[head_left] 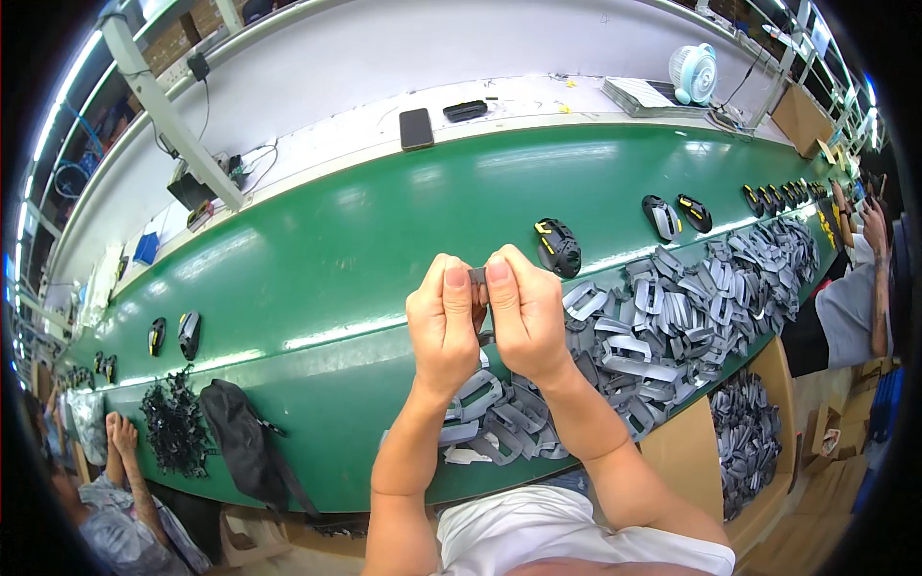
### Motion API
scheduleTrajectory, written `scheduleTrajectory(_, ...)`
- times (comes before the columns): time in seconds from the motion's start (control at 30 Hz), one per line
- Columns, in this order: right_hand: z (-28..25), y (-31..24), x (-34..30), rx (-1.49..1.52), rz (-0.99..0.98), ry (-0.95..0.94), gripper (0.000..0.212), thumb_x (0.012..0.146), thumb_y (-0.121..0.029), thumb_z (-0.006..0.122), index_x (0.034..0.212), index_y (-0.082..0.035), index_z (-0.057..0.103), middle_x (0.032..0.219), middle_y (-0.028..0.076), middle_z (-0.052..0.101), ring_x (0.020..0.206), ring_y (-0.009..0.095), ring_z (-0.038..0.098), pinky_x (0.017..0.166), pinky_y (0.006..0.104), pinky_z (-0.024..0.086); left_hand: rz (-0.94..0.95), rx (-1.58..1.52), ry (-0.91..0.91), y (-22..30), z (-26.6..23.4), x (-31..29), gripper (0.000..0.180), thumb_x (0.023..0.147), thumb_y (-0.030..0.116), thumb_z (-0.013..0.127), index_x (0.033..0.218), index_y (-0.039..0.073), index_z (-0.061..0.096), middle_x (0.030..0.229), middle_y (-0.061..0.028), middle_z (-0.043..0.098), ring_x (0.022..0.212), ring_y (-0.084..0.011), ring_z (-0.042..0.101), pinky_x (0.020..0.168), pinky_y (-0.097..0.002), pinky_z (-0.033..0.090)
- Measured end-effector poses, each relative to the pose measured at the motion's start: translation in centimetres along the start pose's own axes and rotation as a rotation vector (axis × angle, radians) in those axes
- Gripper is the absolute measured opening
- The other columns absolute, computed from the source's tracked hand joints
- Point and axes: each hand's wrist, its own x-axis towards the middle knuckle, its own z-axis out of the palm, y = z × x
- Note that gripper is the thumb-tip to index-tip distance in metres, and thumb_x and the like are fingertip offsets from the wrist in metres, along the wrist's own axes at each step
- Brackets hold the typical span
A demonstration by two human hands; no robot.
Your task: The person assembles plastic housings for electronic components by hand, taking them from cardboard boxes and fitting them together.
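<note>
Right, both hands are up over the green bench [317, 259], the left hand [444, 326] and right hand [526, 312] pressed close together, thumbs and forefingers pinching a small grey part [477, 276] between them at the fingertips. Below the wrists lies a heap of grey frames [663, 317], spilling along the bench edge, with a black-and-yellow casing [558, 247] just beyond the knuckles. To handle this well, I'd say keep the pinch light and even on both sides, hold the part square and clear of the heap, and let the thumbs do the fine work.
</note>
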Motion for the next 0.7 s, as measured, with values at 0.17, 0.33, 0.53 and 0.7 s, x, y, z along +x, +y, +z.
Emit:
scheduleTrajectory(0.17, 0.1, -0.1, 0.0, -0.068, -0.031, 0.013, 0.026, 0.093, -0.012, 0.045, 0.07, -0.001, 0.044, 0.054, 0.012, 0.044, 0.044, 0.026, 0.043, 0.043, 0.0339, 0.034, 0.017, 0.027, 0.03, 0.1, 0.1, 0.1, 0.033, 0.098, 0.022, 0.04, 0.069, 0.006, 0.04, 0.054, 0.0039, 0.038, 0.045, -0.0022, 0.033, 0.038, -0.0202, 0.025)
scheduleTrajectory(0.33, -0.1, -0.3, 0.0, -0.043, -0.001, 0.013, 0.025, 0.092, -0.012, 0.046, 0.07, -0.001, 0.043, 0.054, 0.012, 0.044, 0.044, 0.027, 0.044, 0.043, 0.0348, 0.034, 0.032, 0.015, 0.025, 0.2, 0.3, 0.2, 0.033, 0.098, 0.022, 0.04, 0.069, 0.005, 0.04, 0.052, 0.004, 0.038, 0.044, -0.002, 0.033, 0.038, -0.0203, 0.025)
scheduleTrajectory(0.53, 0.4, 0.0, 0.0, -0.134, -0.069, 0.049, 0.022, 0.09, -0.011, 0.048, 0.07, -0.001, 0.046, 0.054, 0.012, 0.045, 0.046, 0.029, 0.046, 0.043, 0.0364, 0.036, 0.099, 0.1, 0.041, -0.3, 0.2, 0.5, 0.034, 0.098, 0.022, 0.04, 0.069, 0.005, 0.04, 0.053, 0.0047, 0.037, 0.044, -0.002, 0.032, 0.038, -0.0207, 0.023)
scheduleTrajectory(0.7, 0.7, 0.6, 0.2, -0.121, -0.234, 0.034, 0.02, 0.089, -0.01, 0.048, 0.071, -0.001, 0.049, 0.055, 0.012, 0.046, 0.046, 0.029, 0.048, 0.044, 0.0371, 0.038, 0.082, 0.033, 0.067, -2.1, 0.2, 1.4, 0.034, 0.098, 0.025, 0.04, 0.07, 0.006, 0.041, 0.054, 0.0063, 0.035, 0.044, -0.0013, 0.029, 0.038, -0.0203, 0.022)
